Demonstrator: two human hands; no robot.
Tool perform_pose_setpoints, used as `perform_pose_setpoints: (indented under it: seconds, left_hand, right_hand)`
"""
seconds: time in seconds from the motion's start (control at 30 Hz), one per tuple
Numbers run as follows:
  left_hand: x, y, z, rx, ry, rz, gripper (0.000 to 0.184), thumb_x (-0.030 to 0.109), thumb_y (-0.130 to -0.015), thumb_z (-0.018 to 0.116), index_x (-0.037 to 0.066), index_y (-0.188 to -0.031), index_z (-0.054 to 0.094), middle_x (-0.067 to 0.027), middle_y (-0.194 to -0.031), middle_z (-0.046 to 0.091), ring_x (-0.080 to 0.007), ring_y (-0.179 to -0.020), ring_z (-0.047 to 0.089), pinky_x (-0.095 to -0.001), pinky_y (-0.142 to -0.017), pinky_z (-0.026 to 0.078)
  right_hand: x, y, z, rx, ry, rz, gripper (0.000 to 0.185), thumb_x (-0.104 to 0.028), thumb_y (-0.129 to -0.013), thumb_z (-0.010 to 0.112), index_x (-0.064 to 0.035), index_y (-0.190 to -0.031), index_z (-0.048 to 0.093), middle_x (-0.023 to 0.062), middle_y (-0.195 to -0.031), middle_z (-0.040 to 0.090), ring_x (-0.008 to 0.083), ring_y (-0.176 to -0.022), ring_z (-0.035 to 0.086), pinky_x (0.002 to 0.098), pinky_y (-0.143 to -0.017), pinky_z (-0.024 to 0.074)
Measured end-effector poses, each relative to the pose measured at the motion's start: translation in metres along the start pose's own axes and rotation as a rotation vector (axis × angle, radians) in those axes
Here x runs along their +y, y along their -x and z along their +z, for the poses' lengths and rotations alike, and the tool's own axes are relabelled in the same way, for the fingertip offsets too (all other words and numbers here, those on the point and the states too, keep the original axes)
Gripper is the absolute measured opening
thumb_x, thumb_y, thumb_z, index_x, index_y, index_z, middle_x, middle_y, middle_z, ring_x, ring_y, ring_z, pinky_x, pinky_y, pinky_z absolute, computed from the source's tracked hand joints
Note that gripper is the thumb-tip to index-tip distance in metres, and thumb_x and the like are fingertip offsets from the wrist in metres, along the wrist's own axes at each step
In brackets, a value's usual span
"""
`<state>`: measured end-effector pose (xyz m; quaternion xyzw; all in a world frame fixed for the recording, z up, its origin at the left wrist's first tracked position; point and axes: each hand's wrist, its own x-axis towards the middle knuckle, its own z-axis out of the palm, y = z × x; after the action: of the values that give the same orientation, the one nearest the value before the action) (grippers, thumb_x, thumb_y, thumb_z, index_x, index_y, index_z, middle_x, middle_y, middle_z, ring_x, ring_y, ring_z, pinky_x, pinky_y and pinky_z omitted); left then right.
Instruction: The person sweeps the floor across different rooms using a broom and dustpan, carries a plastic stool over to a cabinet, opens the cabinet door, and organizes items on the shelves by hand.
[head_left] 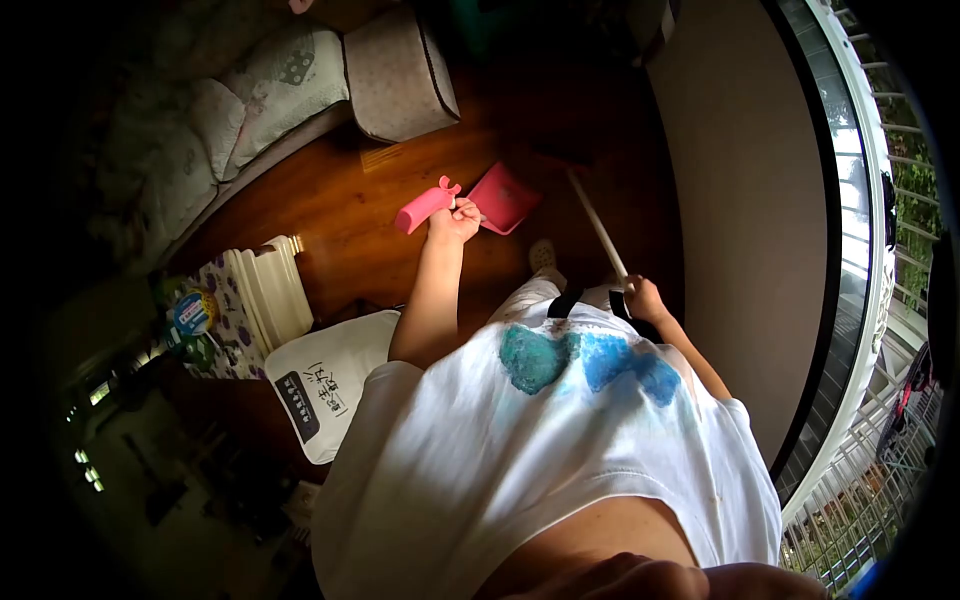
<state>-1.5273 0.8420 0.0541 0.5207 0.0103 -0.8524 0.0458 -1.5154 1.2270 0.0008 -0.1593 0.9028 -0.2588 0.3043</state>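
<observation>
My left hand (460,221) is closed, thumb and fingers pressed together, beside a pink rounded piece (424,207) with a bow-like end. The piece looks like the upper grip of the pink dustpan (505,198), though my hand hides how the two join. Beyond my fingers the dustpan's tray shows over the wooden floor. On the other side my right hand (644,299) is wrapped round the white pole of a broom (597,222). That pole slants away to a dark head (563,161) on the floor, which is hard to make out in shadow.
A sofa with cushions (290,85) stands at the upper left. Nearer on the left are cream stacked plastic pieces (275,290) and a white bag or cover with writing (335,385). A pale wall panel (750,180) and a barred window (905,200) line the right.
</observation>
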Motion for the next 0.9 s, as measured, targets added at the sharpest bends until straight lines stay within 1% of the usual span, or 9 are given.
perform_pose_setpoints:
  seconds: [0.13,0.17,0.37,0.4,0.53,0.73,0.8,0.87,0.9]
  left_hand:
    - [0.005,-0.003,0.008,0.042,-0.02,0.019,0.015,0.028,-0.075,0.049,0.015,-0.076,0.043,0.0002,-0.045,0.032,-0.0076,-0.031,0.024,-0.0181,-0.034,0.025]
    - [0.006,-0.003,0.007,0.054,0.002,0.017,0.017,0.029,-0.075,0.05,0.014,-0.076,0.042,0.0,-0.044,0.032,-0.008,-0.031,0.025,-0.0188,-0.034,0.025]
    - [0.007,-0.016,-0.031,-0.144,0.178,-0.139,0.029,0.031,-0.073,0.05,0.011,-0.053,0.045,-0.002,-0.043,0.035,-0.0106,-0.031,0.029,-0.0217,-0.035,0.028]
    - [0.001,-0.013,-0.034,-0.186,0.171,-0.146,0.027,0.03,-0.073,0.049,0.011,-0.054,0.047,-0.0027,-0.044,0.038,-0.0111,-0.031,0.029,-0.0219,-0.036,0.029]
    - [-0.023,-0.011,-0.05,-0.321,0.276,-0.182,0.024,0.027,-0.072,0.049,0.011,-0.053,0.048,-0.0037,-0.048,0.043,-0.0113,-0.034,0.033,-0.0218,-0.04,0.032]
    - [-0.046,-0.01,-0.032,-0.25,0.309,-0.006,0.025,0.025,-0.067,0.05,0.008,-0.054,0.039,-0.0035,-0.047,0.04,-0.0117,-0.032,0.031,-0.0223,-0.038,0.033]
    - [-0.05,-0.012,-0.027,-0.225,0.34,0.038,0.025,0.027,-0.069,0.05,0.011,-0.052,0.039,-0.004,-0.047,0.04,-0.0121,-0.032,0.031,-0.0231,-0.037,0.033]
    - [-0.052,-0.017,-0.024,-0.238,0.369,0.017,0.027,0.029,-0.068,0.051,0.011,-0.052,0.039,-0.0041,-0.047,0.04,-0.0122,-0.032,0.032,-0.0232,-0.037,0.033]
    - [-0.054,-0.015,-0.022,-0.222,0.372,0.063,0.028,0.029,-0.069,0.052,0.011,-0.052,0.039,-0.0042,-0.047,0.04,-0.0119,-0.032,0.032,-0.0226,-0.036,0.032]
  right_hand:
    - [0.016,0.008,-0.038,-0.323,-0.101,-0.027,0.025,-0.009,-0.065,0.058,-0.0061,-0.09,0.059,0.0132,-0.084,0.058,0.0223,-0.073,0.057,0.0275,-0.067,0.0452]
    - [0.016,0.012,-0.048,-0.315,-0.364,0.163,0.031,-0.01,-0.064,0.058,-0.0079,-0.094,0.058,0.0154,-0.082,0.058,0.0237,-0.073,0.057,0.0296,-0.064,0.0432]
    - [-0.005,-0.031,-0.115,-0.245,-0.298,0.106,0.023,-0.005,-0.072,0.051,-0.0017,-0.095,0.055,0.0154,-0.079,0.058,0.0208,-0.071,0.057,0.0277,-0.061,0.0448]
    - [0.0,-0.047,-0.12,-0.077,-0.145,-0.187,0.022,-0.006,-0.074,0.048,-0.0004,-0.094,0.053,0.012,-0.07,0.058,0.0177,-0.057,0.055,0.0272,-0.048,0.0443]
    - [-0.033,-0.108,-0.158,-0.169,-0.561,0.371,0.023,-0.011,-0.077,0.045,-0.001,-0.097,0.05,0.0047,-0.05,0.045,0.0098,-0.033,0.039,0.0236,-0.029,0.0316]
    - [-0.02,-0.169,-0.17,-0.219,-0.406,0.355,0.021,-0.009,-0.077,0.044,-0.0007,-0.097,0.049,0.0053,-0.05,0.045,0.0108,-0.033,0.04,0.0252,-0.028,0.031]
    - [-0.025,-0.156,-0.167,-0.18,-0.06,0.203,0.022,-0.014,-0.07,0.054,-0.0013,-0.088,0.054,0.0137,-0.063,0.055,0.0246,-0.054,0.055,0.0342,-0.05,0.0447]
    - [0.031,-0.164,-0.142,-0.259,-0.011,0.01,0.028,-0.017,-0.063,0.064,-0.0037,-0.087,0.057,0.0106,-0.075,0.058,0.0201,-0.068,0.056,0.0314,-0.059,0.0445]
    - [0.024,-0.164,-0.151,-0.311,-0.164,0.166,0.028,-0.016,-0.064,0.063,-0.004,-0.088,0.057,0.01,-0.075,0.059,0.0193,-0.068,0.056,0.0302,-0.06,0.0442]
